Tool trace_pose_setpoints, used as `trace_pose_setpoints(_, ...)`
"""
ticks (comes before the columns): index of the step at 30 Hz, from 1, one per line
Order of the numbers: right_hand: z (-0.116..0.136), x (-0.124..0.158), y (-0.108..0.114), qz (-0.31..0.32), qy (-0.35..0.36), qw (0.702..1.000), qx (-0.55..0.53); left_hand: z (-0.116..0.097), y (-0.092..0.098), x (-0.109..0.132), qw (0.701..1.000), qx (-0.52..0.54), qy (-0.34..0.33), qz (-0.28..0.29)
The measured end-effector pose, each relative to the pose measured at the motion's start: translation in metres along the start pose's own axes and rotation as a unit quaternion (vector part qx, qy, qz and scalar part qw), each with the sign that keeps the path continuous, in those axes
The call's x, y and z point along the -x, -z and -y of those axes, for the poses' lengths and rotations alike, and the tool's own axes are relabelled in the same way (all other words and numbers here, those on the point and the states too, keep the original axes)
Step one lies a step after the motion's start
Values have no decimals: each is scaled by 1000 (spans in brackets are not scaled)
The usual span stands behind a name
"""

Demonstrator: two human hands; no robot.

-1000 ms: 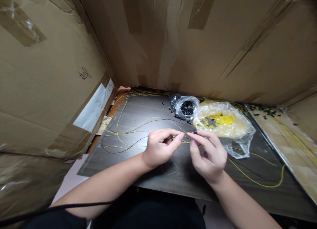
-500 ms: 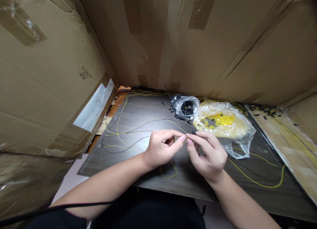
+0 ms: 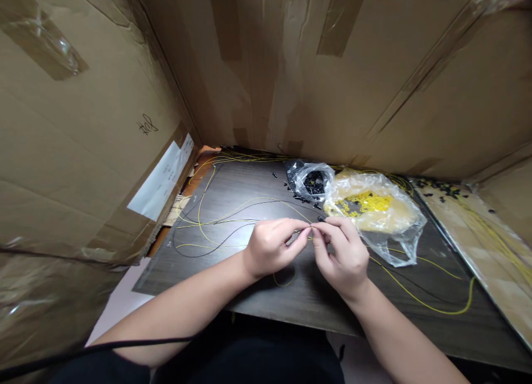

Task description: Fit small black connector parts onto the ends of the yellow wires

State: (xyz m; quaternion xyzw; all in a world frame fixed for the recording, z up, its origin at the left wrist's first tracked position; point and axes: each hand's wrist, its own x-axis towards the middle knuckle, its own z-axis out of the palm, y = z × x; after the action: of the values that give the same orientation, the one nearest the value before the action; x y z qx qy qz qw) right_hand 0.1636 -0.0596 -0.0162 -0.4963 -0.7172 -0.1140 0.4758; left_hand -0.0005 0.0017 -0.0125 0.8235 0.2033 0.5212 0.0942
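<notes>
My left hand (image 3: 274, 244) pinches thin cord between thumb and forefinger over the middle of the dark tabletop (image 3: 257, 306). Fingertip to fingertip with it, my right hand (image 3: 341, 254) pinches the same spot, and a small black piece (image 3: 321, 219) shows by its curled fingers. What exactly lies between the fingertips is too small to make out. Yellow cord (image 3: 233, 205) and black cord (image 3: 216, 248) run in loose loops to the left of my hands. More yellow cord (image 3: 419, 303) curves away on the right.
Behind my hands lie a clear bag of small black parts (image 3: 313, 183) and a plastic bag of yellow pieces (image 3: 374, 202). Tall cardboard walls (image 3: 266, 68) enclose the back and sides. On a board (image 3: 490, 234) at the right are scattered black bits and yellow cords.
My right hand has shifted slightly left, its fingertips now closer against those of my left hand. The small cord loop below my left hand has drawn smaller. The camera view has moved slightly.
</notes>
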Motion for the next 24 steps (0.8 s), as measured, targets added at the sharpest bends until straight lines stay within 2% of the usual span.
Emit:
trace_pose_setpoints(5, -1, 1, -2, 12, 5, 1000, 21, 9, 4, 2, 989, -116, -94, 22)
trace_pose_setpoints(9, 1, 0, -3, 6, 1, 1000, 12, 10, 6, 1, 977, -161, -142, 13)
trace_pose_setpoints(18, 13, 0, -6, -21, -48, 995, -80, 9, 10, -2, 965, -195, -177, -9)
trace_pose_setpoints(24, 21, 2, -6, 10, -90, 977, -192, 12, 14, -4, 964, -189, -184, -10)
